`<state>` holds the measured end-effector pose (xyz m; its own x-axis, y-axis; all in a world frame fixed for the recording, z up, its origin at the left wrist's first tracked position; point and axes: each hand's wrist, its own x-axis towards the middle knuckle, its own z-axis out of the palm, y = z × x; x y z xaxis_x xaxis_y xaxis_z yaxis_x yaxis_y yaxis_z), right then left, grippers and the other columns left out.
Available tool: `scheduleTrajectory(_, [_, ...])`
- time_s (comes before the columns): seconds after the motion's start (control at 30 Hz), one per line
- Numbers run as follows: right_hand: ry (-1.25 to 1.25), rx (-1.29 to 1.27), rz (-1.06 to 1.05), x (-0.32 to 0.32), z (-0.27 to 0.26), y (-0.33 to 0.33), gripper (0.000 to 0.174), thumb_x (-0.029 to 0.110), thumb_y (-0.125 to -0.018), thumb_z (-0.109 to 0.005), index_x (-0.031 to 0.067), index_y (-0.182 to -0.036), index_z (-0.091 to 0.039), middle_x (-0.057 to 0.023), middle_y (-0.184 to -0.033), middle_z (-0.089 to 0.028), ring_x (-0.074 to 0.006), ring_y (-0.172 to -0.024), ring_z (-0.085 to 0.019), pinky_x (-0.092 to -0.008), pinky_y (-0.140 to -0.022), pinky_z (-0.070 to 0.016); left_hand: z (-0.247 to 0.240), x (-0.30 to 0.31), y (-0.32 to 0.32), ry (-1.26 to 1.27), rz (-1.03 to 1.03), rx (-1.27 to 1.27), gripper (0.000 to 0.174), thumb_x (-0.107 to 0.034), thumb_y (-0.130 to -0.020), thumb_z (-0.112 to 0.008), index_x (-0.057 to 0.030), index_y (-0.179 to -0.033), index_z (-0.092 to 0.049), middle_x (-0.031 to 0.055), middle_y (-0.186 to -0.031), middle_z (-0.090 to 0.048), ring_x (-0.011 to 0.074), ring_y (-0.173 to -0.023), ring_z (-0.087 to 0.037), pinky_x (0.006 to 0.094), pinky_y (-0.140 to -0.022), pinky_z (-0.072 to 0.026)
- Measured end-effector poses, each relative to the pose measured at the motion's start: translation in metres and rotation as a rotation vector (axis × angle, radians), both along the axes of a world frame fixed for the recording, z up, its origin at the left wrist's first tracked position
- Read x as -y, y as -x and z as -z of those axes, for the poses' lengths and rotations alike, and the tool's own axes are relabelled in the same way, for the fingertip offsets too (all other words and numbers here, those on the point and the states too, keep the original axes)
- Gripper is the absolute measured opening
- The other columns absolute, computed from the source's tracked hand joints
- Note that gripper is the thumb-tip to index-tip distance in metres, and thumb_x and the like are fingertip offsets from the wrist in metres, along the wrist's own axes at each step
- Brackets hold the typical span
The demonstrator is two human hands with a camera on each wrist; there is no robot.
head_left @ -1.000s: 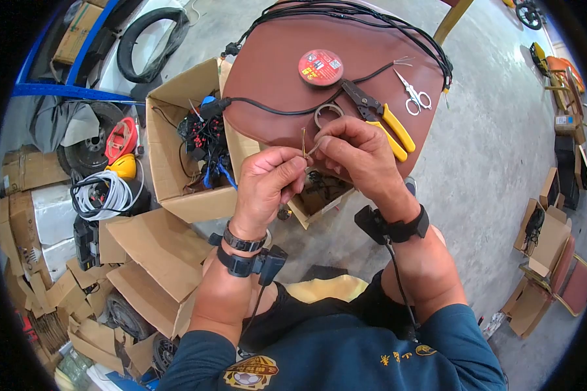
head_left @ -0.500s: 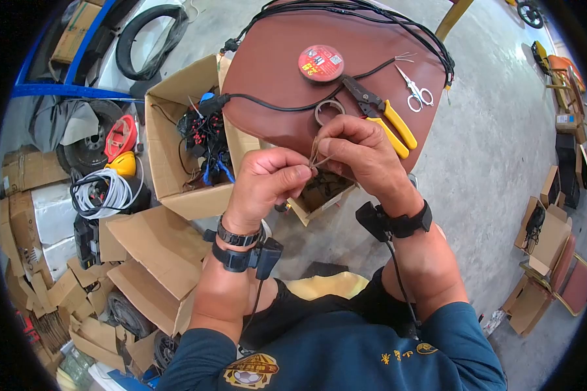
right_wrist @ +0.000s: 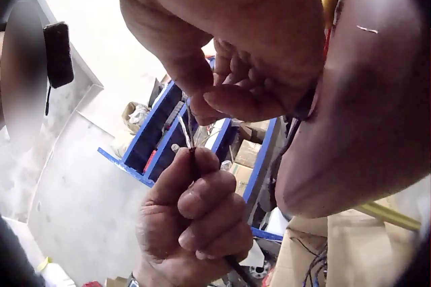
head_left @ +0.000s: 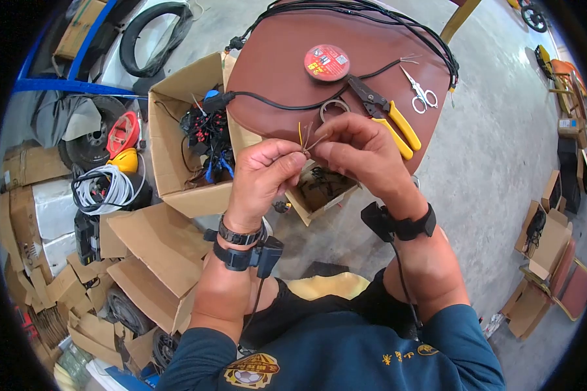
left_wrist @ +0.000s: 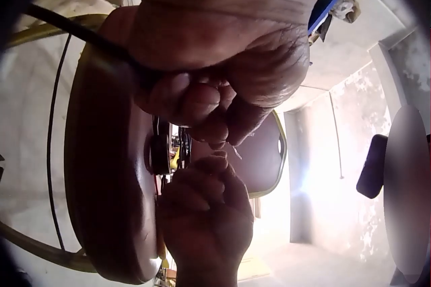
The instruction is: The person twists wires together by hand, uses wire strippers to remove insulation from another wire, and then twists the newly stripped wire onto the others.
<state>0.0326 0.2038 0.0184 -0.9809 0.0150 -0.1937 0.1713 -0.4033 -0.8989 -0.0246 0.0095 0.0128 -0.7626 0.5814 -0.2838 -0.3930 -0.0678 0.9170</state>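
Note:
My left hand [head_left: 267, 173] grips a black cable [right_wrist: 239, 272] just below its stripped end, thumb and forefinger pinching it where the thin wires [right_wrist: 185, 131] come out. In the head view these wires fan upward, and one of them is yellow [head_left: 300, 132]. My right hand [head_left: 362, 153] meets it from the right, its thumb and forefinger pinching one thin wire at the fan. Beyond the hands, on the brown chair seat [head_left: 274, 65], lie yellow-handled wire strippers [head_left: 388, 117], a roll of tape [head_left: 334, 112], a red-labelled tape disc [head_left: 327, 63] and white-handled scissors [head_left: 419, 91].
Another black cable [head_left: 277, 104] with bare wire ends crosses the seat, and a cable bundle [head_left: 372, 14] lies along its far edge. Left of the seat stands a cardboard box [head_left: 166, 150] full of wiring. A smaller box [head_left: 313, 212] sits under the hands.
The wires, bunched between both hands half a second ago, now stand spread apart. My right fingers have shifted slightly along them. The things on the seat appear slightly further right in view.

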Motion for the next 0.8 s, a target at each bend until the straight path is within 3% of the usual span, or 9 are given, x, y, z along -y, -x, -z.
scheduleTrajectory(0.23, [-0.301, -0.154, 0.039, 0.010, 0.009, -0.002, 0.007, 0.004, -0.086, -0.067, -0.0008, -0.091, -0.067, -0.0005, -0.081, -0.064, -0.0056, -0.075, -0.057, -0.0228, -0.067, -0.0465, -0.002, -0.001, -0.002, -0.021, -0.016, 0.050, 0.011, -0.009, -0.091, -0.067, -0.0006, -0.099, -0.068, -0.0022, -0.072, -0.061, 0.0040, -0.060, -0.053, 0.0172, -0.048, -0.0369])
scheduleTrajectory(0.33, [-0.369, -0.212, 0.070, 0.012, 0.009, -0.003, 0.007, 0.004, -0.085, -0.067, -0.0008, -0.090, -0.066, -0.0009, -0.079, -0.063, -0.0063, -0.074, -0.056, -0.0235, -0.067, -0.0466, -0.001, -0.005, -0.004, 0.027, -0.061, 0.010, 0.014, -0.012, -0.090, -0.068, -0.0012, -0.099, -0.068, 0.0006, -0.067, -0.061, 0.0036, -0.051, -0.049, 0.0170, -0.042, -0.0330])
scheduleTrajectory(0.53, [-0.368, -0.182, 0.100, 0.013, 0.006, -0.002, 0.008, 0.004, -0.084, -0.068, -0.0011, -0.089, -0.065, -0.0031, -0.082, -0.061, -0.0083, -0.076, -0.056, -0.0250, -0.066, -0.0460, 0.002, -0.005, -0.003, 0.095, -0.019, -0.103, 0.013, -0.011, -0.090, -0.069, -0.0004, -0.096, -0.069, -0.0019, -0.067, -0.061, 0.0013, -0.053, -0.049, 0.0164, -0.045, -0.0331])
scheduleTrajectory(0.63, [-0.393, -0.241, 0.083, 0.010, 0.014, -0.001, 0.009, 0.005, -0.083, -0.069, -0.0007, -0.089, -0.065, -0.0040, -0.083, -0.059, -0.0104, -0.077, -0.056, -0.0265, -0.068, -0.0452, 0.003, -0.007, -0.006, 0.131, 0.002, -0.097, 0.008, -0.003, -0.090, -0.068, 0.0019, -0.096, -0.068, -0.0019, -0.077, -0.065, 0.0033, -0.066, -0.055, 0.0186, -0.057, -0.0435])
scheduleTrajectory(0.73, [-0.398, -0.264, 0.100, 0.010, 0.017, -0.001, 0.009, 0.005, -0.082, -0.070, -0.0003, -0.088, -0.065, -0.0041, -0.082, -0.056, -0.0126, -0.077, -0.054, -0.0273, -0.068, -0.0443, 0.005, -0.008, -0.006, 0.126, 0.000, -0.126, 0.008, -0.003, -0.090, -0.068, 0.0018, -0.096, -0.068, -0.0017, -0.078, -0.065, 0.0028, -0.067, -0.054, 0.0187, -0.058, -0.0435])
scheduleTrajectory(0.8, [-0.416, -0.252, 0.117, 0.010, 0.015, -0.001, 0.009, 0.005, -0.082, -0.070, -0.0005, -0.087, -0.065, -0.0041, -0.081, -0.056, -0.0129, -0.077, -0.054, -0.0274, -0.068, -0.0440, 0.006, -0.011, -0.007, 0.102, -0.019, -0.165, 0.011, -0.007, -0.090, -0.069, 0.0005, -0.098, -0.069, -0.0026, -0.073, -0.064, 0.0016, -0.060, -0.052, 0.0173, -0.051, -0.0377])
